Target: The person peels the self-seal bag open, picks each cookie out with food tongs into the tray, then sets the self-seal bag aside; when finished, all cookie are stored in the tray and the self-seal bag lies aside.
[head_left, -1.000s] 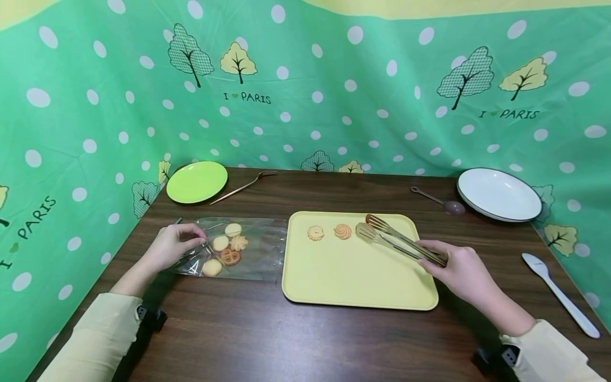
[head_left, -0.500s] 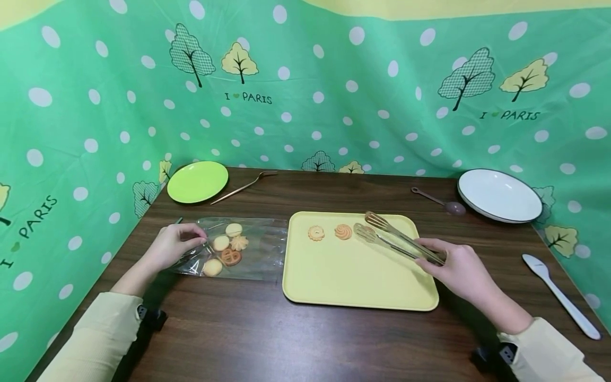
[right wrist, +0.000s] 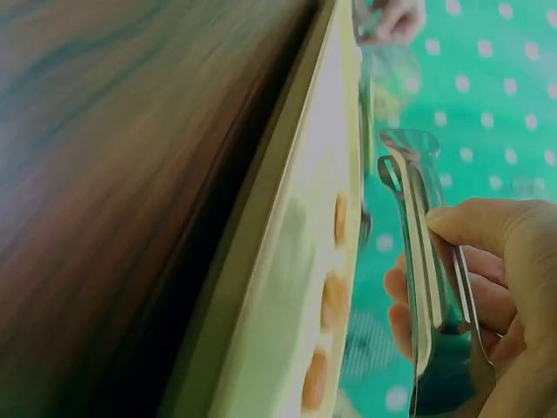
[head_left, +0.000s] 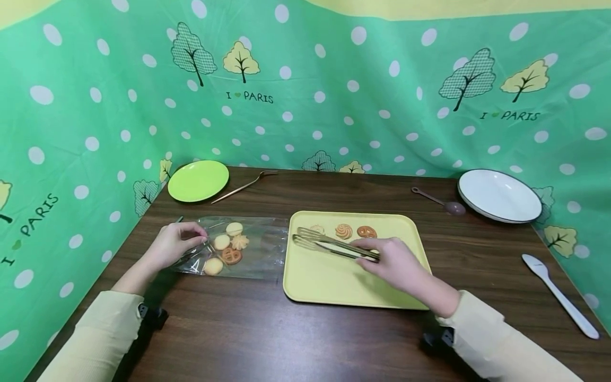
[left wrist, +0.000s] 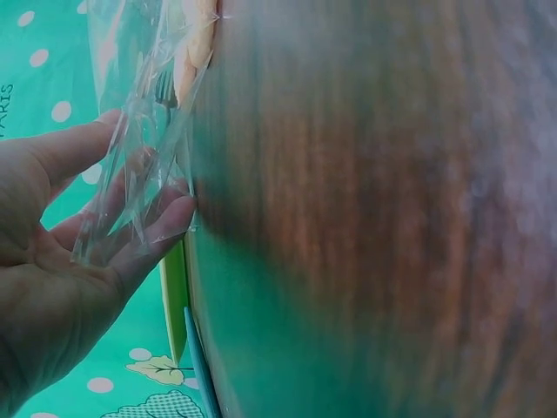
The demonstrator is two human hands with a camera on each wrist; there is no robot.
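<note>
At the left, my left hand pinches the open edge of a clear plastic bag lying on the table. Inside the bag show several cookies, among them a pretzel-shaped one. The left wrist view shows the film between thumb and fingers. My right hand grips metal tongs above the yellow tray, their tips pointing left and nothing seen between them. Along the tray's back lie a flower-edged cookie, partly behind the tongs, a swirl cookie and a pretzel cookie.
A green plate and a copper-coloured fork are at the back left. At the back right sit a purple spoon and a white dish. Toward the right edge lies a white spreader knife.
The tongs have swung left in my right hand, from the tray's back right toward the bag. Where their tips were, the pretzel cookie now shows on the tray. My left hand stays put.
</note>
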